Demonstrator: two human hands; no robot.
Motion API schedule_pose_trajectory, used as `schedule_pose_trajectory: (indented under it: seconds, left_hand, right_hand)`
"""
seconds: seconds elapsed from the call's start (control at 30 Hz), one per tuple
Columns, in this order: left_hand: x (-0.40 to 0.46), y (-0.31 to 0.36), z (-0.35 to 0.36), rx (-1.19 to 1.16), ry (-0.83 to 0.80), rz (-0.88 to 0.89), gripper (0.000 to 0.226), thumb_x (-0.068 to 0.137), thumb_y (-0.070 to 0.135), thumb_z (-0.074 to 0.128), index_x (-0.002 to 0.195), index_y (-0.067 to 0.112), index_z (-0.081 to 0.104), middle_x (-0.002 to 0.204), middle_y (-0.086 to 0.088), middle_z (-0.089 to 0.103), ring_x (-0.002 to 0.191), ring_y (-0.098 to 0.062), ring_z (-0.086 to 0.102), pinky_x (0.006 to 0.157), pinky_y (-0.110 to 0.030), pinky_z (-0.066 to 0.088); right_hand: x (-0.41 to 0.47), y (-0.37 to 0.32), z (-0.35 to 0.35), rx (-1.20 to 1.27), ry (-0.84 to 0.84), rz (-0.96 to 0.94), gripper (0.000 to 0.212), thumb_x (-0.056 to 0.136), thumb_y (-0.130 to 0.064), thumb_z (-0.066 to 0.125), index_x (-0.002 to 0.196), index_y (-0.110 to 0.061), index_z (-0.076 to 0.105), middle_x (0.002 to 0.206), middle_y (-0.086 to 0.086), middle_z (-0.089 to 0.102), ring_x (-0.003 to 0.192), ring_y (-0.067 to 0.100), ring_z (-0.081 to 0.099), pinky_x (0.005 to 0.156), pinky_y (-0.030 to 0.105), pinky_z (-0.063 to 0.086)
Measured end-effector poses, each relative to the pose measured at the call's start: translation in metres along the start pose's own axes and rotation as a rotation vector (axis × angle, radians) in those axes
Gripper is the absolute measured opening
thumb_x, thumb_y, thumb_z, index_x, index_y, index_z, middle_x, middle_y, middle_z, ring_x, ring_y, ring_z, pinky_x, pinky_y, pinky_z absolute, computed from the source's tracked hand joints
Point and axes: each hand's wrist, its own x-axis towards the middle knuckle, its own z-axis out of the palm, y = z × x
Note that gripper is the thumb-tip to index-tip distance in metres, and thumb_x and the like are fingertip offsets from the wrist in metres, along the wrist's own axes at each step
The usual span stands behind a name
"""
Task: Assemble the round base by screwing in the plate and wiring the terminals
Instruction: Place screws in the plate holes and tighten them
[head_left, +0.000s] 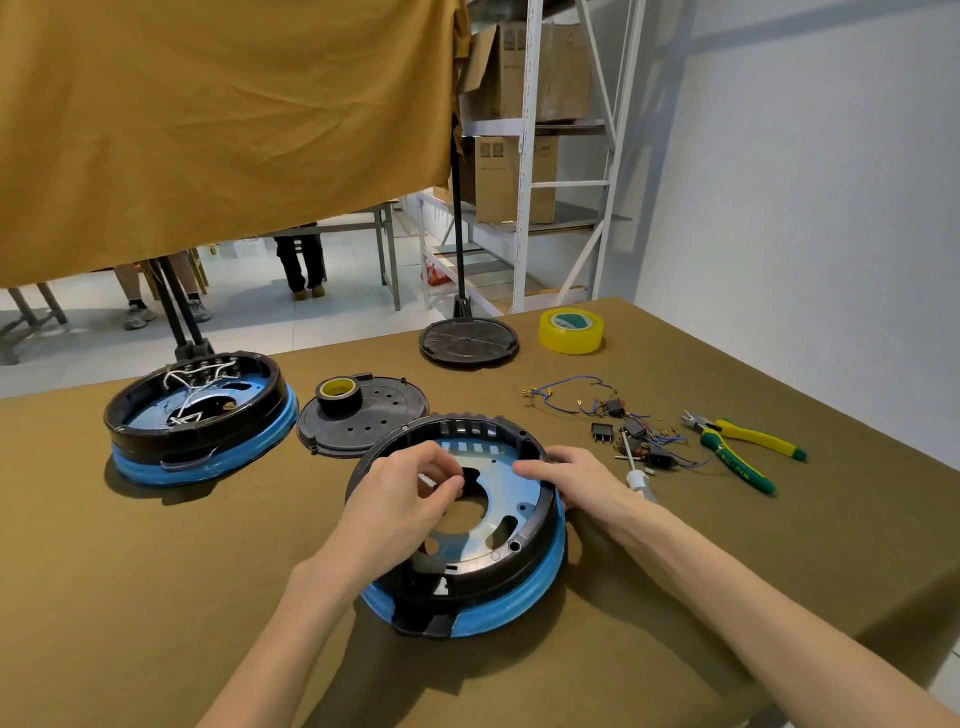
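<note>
Both hands at the round base (467, 587), near centre of the counter (675, 597).
Left hand (402, 499) hovers over the metal plate (498, 499), fingers curled, pinching something unclear; right hand (576, 480), grip released, rests on the rim at 2 o'clock.

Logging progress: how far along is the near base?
Done: silver metal plate sits inside the near black-and-blue round base. In hand: left hand works over the plate, right hand on the rim. Left: no wires fitted; blue terminal wires and white-handled screwdriver lie aside.
</note>
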Motion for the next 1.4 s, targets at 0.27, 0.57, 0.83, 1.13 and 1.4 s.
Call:
schedule_pose_trajectory:
  seconds: [0.27, 0.57, 0.83, 1.13, 1.4]
  left_hand:
    - [0.037, 0.030, 0.015, -0.183, 0.143, 0.093, 0.016, 0.094, 0.011, 0.073, 0.106, 0.017, 0.082, 0.093, 0.008, 0.073, 0.082, -0.005, 0.068, 0.074, -0.011, 0.052]
    - [0.057, 0.037, 0.037, -0.156, 0.156, 0.161, 0.020, 0.092, 0.007, 0.075, 0.107, 0.019, 0.082, 0.093, 0.012, 0.069, 0.083, -0.001, 0.066, 0.075, -0.015, 0.053]
    - [0.059, 0.032, 0.045, -0.144, 0.138, 0.170, 0.021, 0.093, 0.014, 0.074, 0.107, 0.028, 0.081, 0.094, 0.011, 0.064, 0.082, -0.012, 0.062, 0.078, -0.037, 0.055]
    - [0.058, 0.031, 0.043, -0.090, 0.082, 0.177, 0.022, 0.096, 0.015, 0.071, 0.114, 0.026, 0.078, 0.097, 0.008, 0.060, 0.084, -0.008, 0.056, 0.080, -0.027, 0.051]
    - [0.048, 0.028, 0.043, 0.167, 0.046, 0.320, 0.034, 0.103, 0.017, 0.061, 0.134, 0.027, 0.069, 0.106, 0.007, 0.058, 0.092, -0.011, 0.058, 0.083, -0.035, 0.053]
  right_hand:
    - [-0.016, -0.005, 0.008, 0.109, 0.016, -0.152, 0.088, 0.069, -0.058, 0.073, 0.144, -0.015, 0.054, 0.133, 0.003, 0.065, 0.123, 0.020, 0.061, 0.112, 0.044, 0.045]
    - [-0.025, -0.008, 0.010, 0.135, 0.014, -0.195, 0.088, 0.074, -0.058, 0.073, 0.148, -0.016, 0.050, 0.141, 0.004, 0.060, 0.131, 0.022, 0.055, 0.116, 0.047, 0.041]
    - [-0.023, -0.004, 0.010, 0.115, 0.015, -0.192, 0.076, 0.090, -0.045, 0.074, 0.153, -0.016, 0.044, 0.149, 0.004, 0.053, 0.137, 0.021, 0.049, 0.119, 0.047, 0.038]
    - [-0.023, -0.001, 0.009, 0.126, 0.012, -0.171, 0.079, 0.087, -0.047, 0.076, 0.152, -0.016, 0.045, 0.147, 0.004, 0.054, 0.136, 0.021, 0.050, 0.118, 0.046, 0.038]
    - [-0.020, -0.002, 0.009, 0.156, -0.012, -0.157, 0.082, 0.086, -0.050, 0.076, 0.153, -0.016, 0.044, 0.150, 0.006, 0.052, 0.138, 0.022, 0.049, 0.119, 0.048, 0.037]
